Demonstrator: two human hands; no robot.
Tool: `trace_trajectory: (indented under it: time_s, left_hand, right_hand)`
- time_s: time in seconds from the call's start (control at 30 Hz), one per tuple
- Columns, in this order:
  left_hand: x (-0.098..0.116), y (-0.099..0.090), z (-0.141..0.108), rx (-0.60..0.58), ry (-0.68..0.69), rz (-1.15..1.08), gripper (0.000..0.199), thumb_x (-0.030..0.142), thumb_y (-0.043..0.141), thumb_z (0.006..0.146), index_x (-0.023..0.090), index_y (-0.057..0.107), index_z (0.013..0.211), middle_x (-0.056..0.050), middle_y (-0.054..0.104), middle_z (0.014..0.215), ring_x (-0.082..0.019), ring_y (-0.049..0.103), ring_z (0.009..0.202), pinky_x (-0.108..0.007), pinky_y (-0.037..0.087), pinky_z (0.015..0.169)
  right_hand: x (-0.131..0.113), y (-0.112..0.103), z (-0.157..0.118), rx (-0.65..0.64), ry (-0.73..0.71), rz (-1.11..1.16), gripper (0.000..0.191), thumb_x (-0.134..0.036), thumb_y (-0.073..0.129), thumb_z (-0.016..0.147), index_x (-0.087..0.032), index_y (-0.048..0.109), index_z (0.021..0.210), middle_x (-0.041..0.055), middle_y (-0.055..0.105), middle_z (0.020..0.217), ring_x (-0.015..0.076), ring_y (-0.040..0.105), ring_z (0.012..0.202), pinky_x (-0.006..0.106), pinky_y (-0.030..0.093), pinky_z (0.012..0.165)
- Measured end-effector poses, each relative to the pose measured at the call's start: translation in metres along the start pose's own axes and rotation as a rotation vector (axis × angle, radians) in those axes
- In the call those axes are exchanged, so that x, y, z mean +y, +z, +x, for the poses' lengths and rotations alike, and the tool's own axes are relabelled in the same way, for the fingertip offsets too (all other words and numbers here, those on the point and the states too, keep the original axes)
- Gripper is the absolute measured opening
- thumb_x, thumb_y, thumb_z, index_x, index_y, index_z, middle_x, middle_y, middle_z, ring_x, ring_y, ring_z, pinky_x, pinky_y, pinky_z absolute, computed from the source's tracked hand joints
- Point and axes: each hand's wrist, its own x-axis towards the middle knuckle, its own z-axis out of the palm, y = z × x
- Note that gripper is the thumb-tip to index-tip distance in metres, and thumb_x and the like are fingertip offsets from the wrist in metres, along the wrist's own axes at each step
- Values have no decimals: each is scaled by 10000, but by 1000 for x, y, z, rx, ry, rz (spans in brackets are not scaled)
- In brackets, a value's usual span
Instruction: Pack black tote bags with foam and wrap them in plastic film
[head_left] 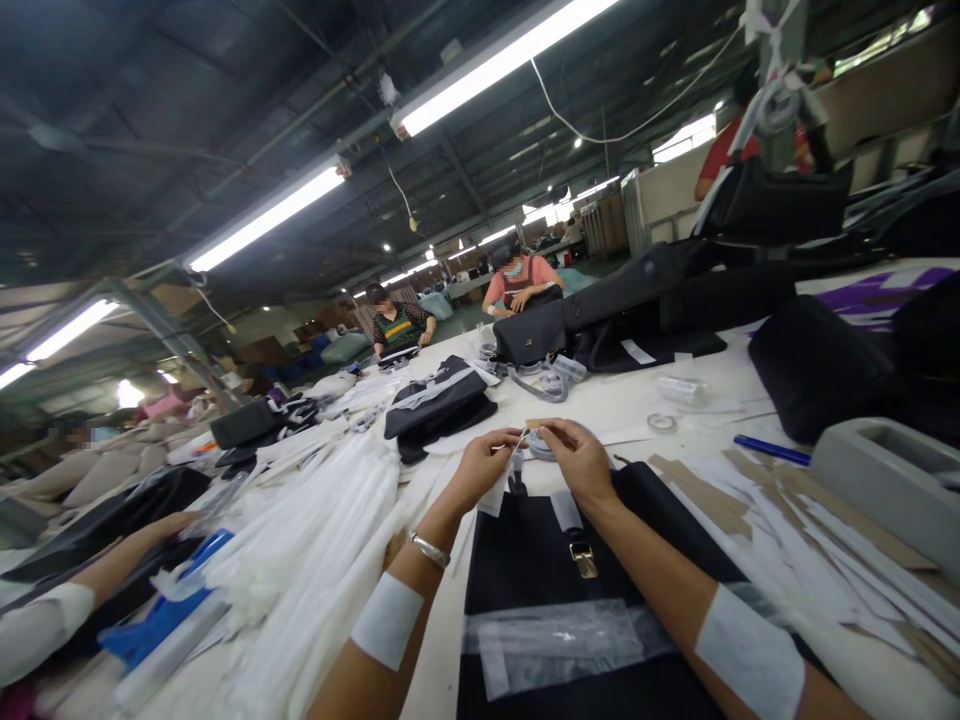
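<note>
A black bag (525, 560) lies on the white table in front of me, with a gold buckle (583, 560) and clear plastic wrap (570, 640) across its body. Beyond its top edge, my left hand (486, 462) pinches a thin white string (520, 440). Close beside it on the right, my right hand (579, 458) has its fingers closed on a small tan tag (534, 424). Grey wrapped material (538, 446) shows just behind the fingers. A white strip of wrapping (566, 510) covers the strap above the buckle.
White foam sheets (322, 520) and a blue tape dispenser (161, 610) lie left, near another person's arm (127, 560). Paper strips (810, 540), a blue pen (772, 449) and a grey holder (885, 490) are right. More black bags (435, 400) and two people stand beyond.
</note>
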Motion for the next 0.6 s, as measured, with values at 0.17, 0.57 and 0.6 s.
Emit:
trace_trajectory:
  time_s: [0.17,0.57,0.6]
  left_hand:
    - [5,-6,-7,-116,-204,-308,306,368,606,813,141,773,931,-94,692,1194,-243,642,984,-324,478,871]
    - [1,-22,-7,98,-11,-491,279,424,769,771,153,750,834,-93,657,1130,-226,574,1107,-377,398,1038]
    - [1,-24,-7,119,-13,-555,281,425,774,766,152,738,824,-74,668,1038,-200,600,1025,-375,424,1017]
  right_hand:
    - [-1,4,-1,-28,66,3,444,-546,726,733,-162,731,956,80,753,950,245,689,921,379,531,879]
    - [-7,0,0,168,183,174,458,-527,786,641,-166,729,917,24,710,770,138,628,695,224,485,581]
    - [-7,0,1,183,203,186,449,-525,793,630,-166,730,891,19,703,750,131,620,682,216,476,571]
